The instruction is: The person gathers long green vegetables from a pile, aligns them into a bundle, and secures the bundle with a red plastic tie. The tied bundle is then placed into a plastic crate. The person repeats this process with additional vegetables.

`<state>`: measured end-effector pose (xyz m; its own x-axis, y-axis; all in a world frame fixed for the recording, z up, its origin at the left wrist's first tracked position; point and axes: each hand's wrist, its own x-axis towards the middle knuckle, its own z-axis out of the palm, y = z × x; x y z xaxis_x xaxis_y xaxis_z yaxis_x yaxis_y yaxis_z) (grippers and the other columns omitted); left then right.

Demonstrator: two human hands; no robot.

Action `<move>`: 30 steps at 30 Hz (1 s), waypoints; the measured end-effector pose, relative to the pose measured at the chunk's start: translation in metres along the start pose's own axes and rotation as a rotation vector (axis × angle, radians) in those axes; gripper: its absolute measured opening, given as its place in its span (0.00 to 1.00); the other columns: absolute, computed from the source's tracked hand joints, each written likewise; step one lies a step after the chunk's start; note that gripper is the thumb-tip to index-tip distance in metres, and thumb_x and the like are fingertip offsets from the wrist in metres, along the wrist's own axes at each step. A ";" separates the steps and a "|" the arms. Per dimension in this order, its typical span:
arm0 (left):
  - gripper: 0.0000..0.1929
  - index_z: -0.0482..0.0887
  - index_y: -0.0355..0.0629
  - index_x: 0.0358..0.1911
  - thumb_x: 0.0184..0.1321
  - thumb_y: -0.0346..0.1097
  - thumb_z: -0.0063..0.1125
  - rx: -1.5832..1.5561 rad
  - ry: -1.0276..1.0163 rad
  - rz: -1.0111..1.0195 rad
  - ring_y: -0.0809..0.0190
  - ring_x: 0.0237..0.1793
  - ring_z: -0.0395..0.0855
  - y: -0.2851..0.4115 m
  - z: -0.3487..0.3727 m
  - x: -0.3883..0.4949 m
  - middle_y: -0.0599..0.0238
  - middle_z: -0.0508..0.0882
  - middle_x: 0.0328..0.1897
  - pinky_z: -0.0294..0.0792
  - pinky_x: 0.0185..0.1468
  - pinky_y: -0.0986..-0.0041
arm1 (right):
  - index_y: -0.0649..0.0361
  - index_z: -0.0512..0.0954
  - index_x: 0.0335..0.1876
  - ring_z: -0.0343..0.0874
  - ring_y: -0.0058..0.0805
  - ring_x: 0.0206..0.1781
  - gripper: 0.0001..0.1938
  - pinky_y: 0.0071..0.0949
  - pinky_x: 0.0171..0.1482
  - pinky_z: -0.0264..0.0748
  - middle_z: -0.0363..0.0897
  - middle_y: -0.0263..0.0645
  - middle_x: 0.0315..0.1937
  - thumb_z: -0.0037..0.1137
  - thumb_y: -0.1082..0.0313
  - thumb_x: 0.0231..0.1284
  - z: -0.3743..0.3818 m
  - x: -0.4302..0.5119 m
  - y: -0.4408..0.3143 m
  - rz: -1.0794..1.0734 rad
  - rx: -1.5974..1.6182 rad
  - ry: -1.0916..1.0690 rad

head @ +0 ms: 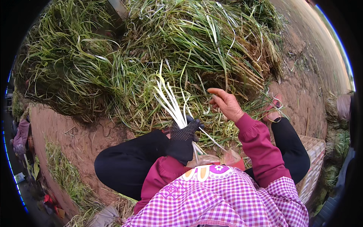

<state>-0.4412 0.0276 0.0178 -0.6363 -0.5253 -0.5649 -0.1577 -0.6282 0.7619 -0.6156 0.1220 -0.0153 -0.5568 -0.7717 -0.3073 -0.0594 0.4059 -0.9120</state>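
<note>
My left hand (185, 133), in a black dotted glove, is closed around a bundle of white stalks (171, 105). The pale stalks fan out above the fist, and a few thin ends stick out below it. One long thin stalk (212, 138) slants from the glove down to the right. To the right, my bare right hand (225, 103) hovers with curled, slightly parted fingers and nothing visible in it. A large heap of long green leafy plants (175, 48) lies in front of me, with roots and pale stems at its right side.
A woven plastic crate (314, 164) is beside my right leg. Loose leaves (65, 167) lie on the brown soil (107, 130) at the left. A person's purple sleeve (22, 133) shows at the far left edge. A post (117, 8) stands in the heap.
</note>
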 end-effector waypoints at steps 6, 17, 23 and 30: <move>0.08 0.73 0.40 0.34 0.53 0.26 0.58 -0.146 -0.065 -0.037 0.62 0.31 0.83 -0.003 -0.001 -0.005 0.64 0.79 0.27 0.72 0.21 0.80 | 0.53 0.67 0.56 0.74 0.31 0.44 0.17 0.27 0.47 0.71 0.76 0.40 0.41 0.44 0.71 0.61 0.028 0.102 -0.009 -0.470 -0.262 -0.080; 0.07 0.72 0.37 0.32 0.53 0.23 0.56 -0.107 -0.141 -0.134 0.59 0.27 0.82 -0.032 -0.006 0.016 0.59 0.78 0.25 0.79 0.29 0.71 | 0.59 0.76 0.34 0.75 0.40 0.35 0.04 0.31 0.37 0.72 0.75 0.41 0.29 0.54 0.73 0.52 0.012 0.103 0.027 -0.530 -0.543 0.168; 0.07 0.71 0.36 0.30 0.51 0.21 0.55 -0.098 -0.127 -0.133 0.59 0.24 0.81 -0.050 0.000 0.013 0.58 0.77 0.23 0.78 0.28 0.71 | 0.62 0.77 0.35 0.69 0.31 0.21 0.11 0.24 0.30 0.70 0.75 0.43 0.22 0.53 0.61 0.58 0.011 0.109 0.006 -0.034 -0.295 0.241; 0.06 0.73 0.40 0.31 0.50 0.26 0.54 0.111 -0.070 -0.068 0.60 0.24 0.79 -0.069 0.003 0.016 0.60 0.77 0.23 0.75 0.29 0.71 | 0.61 0.79 0.29 0.77 0.42 0.28 0.14 0.35 0.34 0.72 0.77 0.44 0.24 0.55 0.56 0.50 0.067 0.131 -0.049 -0.333 -0.921 -0.165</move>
<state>-0.4432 0.0644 -0.0433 -0.6718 -0.4402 -0.5957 -0.2821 -0.5916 0.7553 -0.6296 -0.0317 -0.0295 -0.2765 -0.9455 -0.1722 -0.8513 0.3241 -0.4126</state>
